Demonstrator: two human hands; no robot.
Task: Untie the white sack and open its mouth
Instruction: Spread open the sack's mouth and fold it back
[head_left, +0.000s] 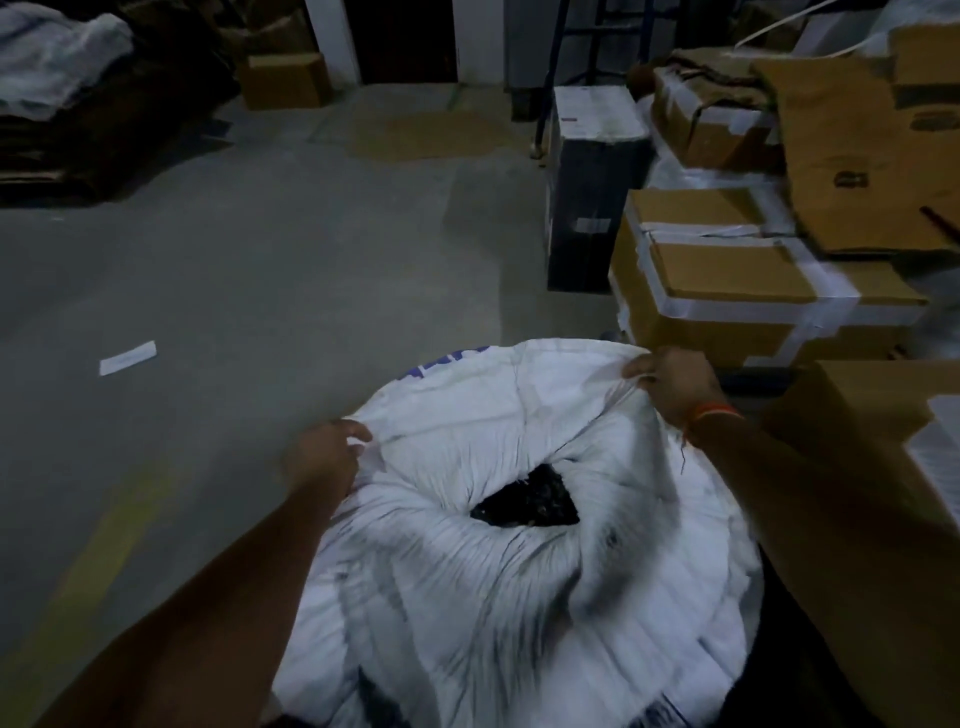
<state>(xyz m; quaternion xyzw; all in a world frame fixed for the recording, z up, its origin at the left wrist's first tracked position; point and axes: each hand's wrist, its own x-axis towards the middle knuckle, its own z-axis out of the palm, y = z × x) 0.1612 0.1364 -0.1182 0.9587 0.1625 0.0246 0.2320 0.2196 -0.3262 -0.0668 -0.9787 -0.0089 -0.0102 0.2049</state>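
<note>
Head view, sack: the large white woven plastic sack (519, 571) stands on the grey concrete floor (260, 260), low in the middle of the picture, directly in front of the person.
Head view, mouth: the gathered mouth of the sack (524, 501) is open only a little; a small dark gap shows something black inside, and creased folds run out from it on all sides.
Head view, print: blue letters (447, 364) are on the far upper edge of the sack, too blurred to read.
Head view, left hand: the left hand (324, 454) is closed on a fold of the sack cloth at the left rim, the fingers pinching the fabric.
Head view, right hand: the right hand (670, 384) is clamped on the cloth at the far right rim; the fabric is pulled tight between both hands. An orange thread band (714, 413) is around this wrist.
Head view, surroundings: taped brown cardboard boxes (753, 280) are stacked just beside the sack on the right, and a black box with a white label (592, 187) stands behind them. A small white paper slip (127, 357) lies on the floor, well apart to the left.
</note>
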